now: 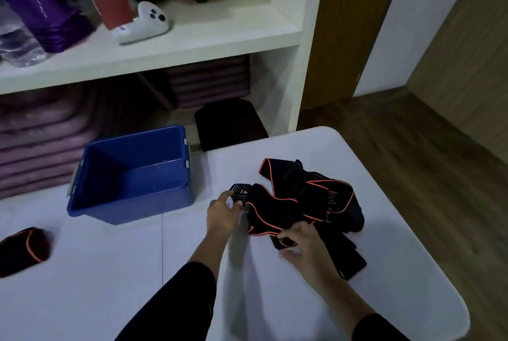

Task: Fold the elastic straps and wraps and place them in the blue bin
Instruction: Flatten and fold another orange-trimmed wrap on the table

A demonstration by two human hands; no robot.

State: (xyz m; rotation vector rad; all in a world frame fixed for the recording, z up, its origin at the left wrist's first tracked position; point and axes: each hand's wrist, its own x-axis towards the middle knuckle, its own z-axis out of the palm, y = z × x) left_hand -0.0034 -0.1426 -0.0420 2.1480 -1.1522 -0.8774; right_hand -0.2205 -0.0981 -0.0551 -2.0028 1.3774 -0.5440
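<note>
A tangled pile of black elastic wraps with orange trim [308,198] lies on the white table [110,272], right of centre. My left hand [224,211] pinches the striped end of a strap at the pile's left edge. My right hand [302,241] grips the pile's near edge, fingers closed on an orange-trimmed fold. The blue bin [132,176] stands to the left of the pile, with nothing visible inside. A folded black wrap with orange trim [24,250] rests at the table's far left.
White shelving [192,35] rises behind the table, holding a white game controller [143,24], purple containers and stacked purple mats. A black stool [229,121] stands behind the table. Wooden floor [412,162] runs along the right past the table's rounded corner.
</note>
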